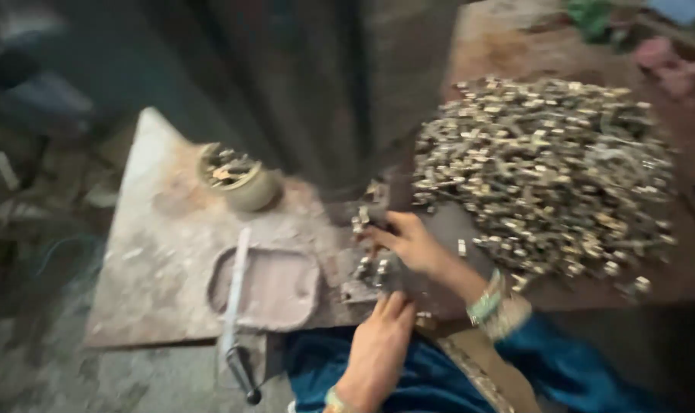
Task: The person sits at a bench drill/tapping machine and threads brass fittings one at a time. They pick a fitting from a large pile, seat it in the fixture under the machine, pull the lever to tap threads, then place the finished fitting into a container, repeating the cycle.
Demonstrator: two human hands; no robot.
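From here I see the heap of small metal parts (542, 172) spread over the right side of the tabletop (156, 229), with a bowl (236, 180) of the same parts toward the far left corner. A shallow tray (275, 291) lies at the near edge, a long-handled tool (235, 306) across its left side and overhanging that edge. My right hand (412, 245) and left hand (378, 348) meet on a small cluster of parts (374, 268) between tray and heap.

head view, steeply downward, close over workbench (156, 229)
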